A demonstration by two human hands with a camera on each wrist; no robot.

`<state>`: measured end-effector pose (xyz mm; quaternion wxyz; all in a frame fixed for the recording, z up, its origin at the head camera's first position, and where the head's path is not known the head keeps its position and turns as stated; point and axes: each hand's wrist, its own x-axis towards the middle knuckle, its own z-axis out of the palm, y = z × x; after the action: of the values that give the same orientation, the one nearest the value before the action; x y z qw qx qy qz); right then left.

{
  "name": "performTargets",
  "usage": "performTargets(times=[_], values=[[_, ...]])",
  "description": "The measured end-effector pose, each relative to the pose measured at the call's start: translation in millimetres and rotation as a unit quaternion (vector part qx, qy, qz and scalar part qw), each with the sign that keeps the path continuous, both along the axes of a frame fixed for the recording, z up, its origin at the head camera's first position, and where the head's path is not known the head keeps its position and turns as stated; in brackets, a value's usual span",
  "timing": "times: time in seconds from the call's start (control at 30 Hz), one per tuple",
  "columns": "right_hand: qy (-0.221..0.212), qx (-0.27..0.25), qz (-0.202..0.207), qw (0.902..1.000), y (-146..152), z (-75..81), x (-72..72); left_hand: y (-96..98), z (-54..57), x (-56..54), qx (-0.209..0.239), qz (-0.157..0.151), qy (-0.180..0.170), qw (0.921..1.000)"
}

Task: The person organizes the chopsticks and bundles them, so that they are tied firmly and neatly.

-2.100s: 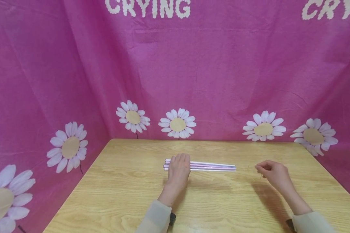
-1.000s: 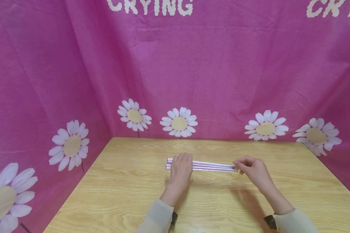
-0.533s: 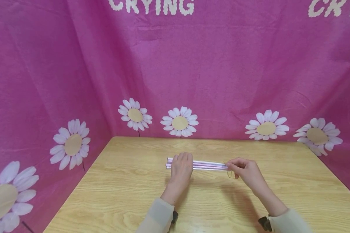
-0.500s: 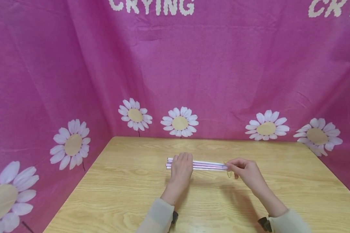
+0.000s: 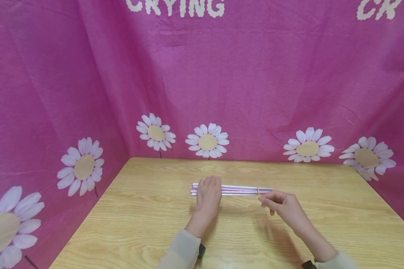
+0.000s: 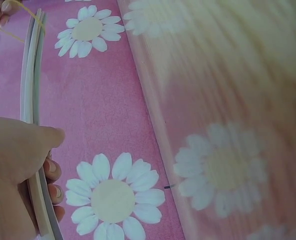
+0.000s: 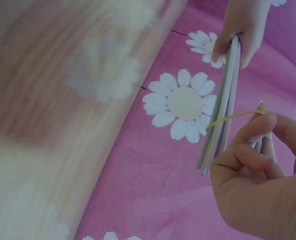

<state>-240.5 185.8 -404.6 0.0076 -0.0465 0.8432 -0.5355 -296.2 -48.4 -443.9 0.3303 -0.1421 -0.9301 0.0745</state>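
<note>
My left hand (image 5: pixel 208 194) grips a bundle of slim pink and white chopsticks (image 5: pixel 239 190) near its left end, above the wooden table. The thinner ends point right. A yellow rubber band (image 5: pixel 259 191) loops around the bundle near those ends. My right hand (image 5: pixel 286 207) pinches the band between thumb and fingers and pulls it out to one side; in the right wrist view the band (image 7: pixel 232 118) is stretched from the chopsticks (image 7: pixel 227 95) to the fingertips. In the left wrist view, the thumb and curled fingers wrap the chopsticks (image 6: pixel 31 80).
The wooden table (image 5: pixel 155 224) has its back edge against a pink curtain (image 5: pixel 249 74) printed with white daisies and lettering. More curtain stands on the left and right sides. A dark strap (image 5: pixel 202 251) shows at the left wrist.
My right hand has come leftward from beyond the chopsticks' tips, bringing the rubber band over them. In the last half second it has drawn the band toward the near side. The left hand stays in place.
</note>
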Motion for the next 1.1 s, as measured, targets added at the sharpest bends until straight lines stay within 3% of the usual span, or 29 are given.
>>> performTargets(times=[0.33, 0.5, 0.67, 0.87, 0.97, 1.1], values=[[0.029, 0.010, 0.053, 0.9981, -3, -14.7, 12.5, 0.3, 0.7, 0.1, 0.000, 0.016, 0.018, 0.9997], [0.088, 0.062, 0.066, 0.9919, -8, -22.1, 23.3, 1.5, 3.2, 3.0, -0.006, 0.034, 0.005, 0.9994], [0.192, 0.131, 0.107, 0.9666, -15, -32.5, 37.7, 2.6, 3.9, 2.7, 0.006, 0.065, -0.001, 0.9979], [0.265, 0.167, 0.177, 0.9332, -19, -43.8, 50.2, 2.5, 5.7, 2.0, 0.024, 0.081, -0.020, 0.9962], [0.290, 0.195, 0.202, 0.9148, -18, -46.8, 53.4, 2.1, 5.8, 2.3, 0.025, 0.077, -0.020, 0.9965], [0.287, 0.222, 0.236, 0.9014, -19, -45.7, 55.9, 2.8, 4.7, 2.3, 0.020, 0.068, -0.017, 0.9973]])
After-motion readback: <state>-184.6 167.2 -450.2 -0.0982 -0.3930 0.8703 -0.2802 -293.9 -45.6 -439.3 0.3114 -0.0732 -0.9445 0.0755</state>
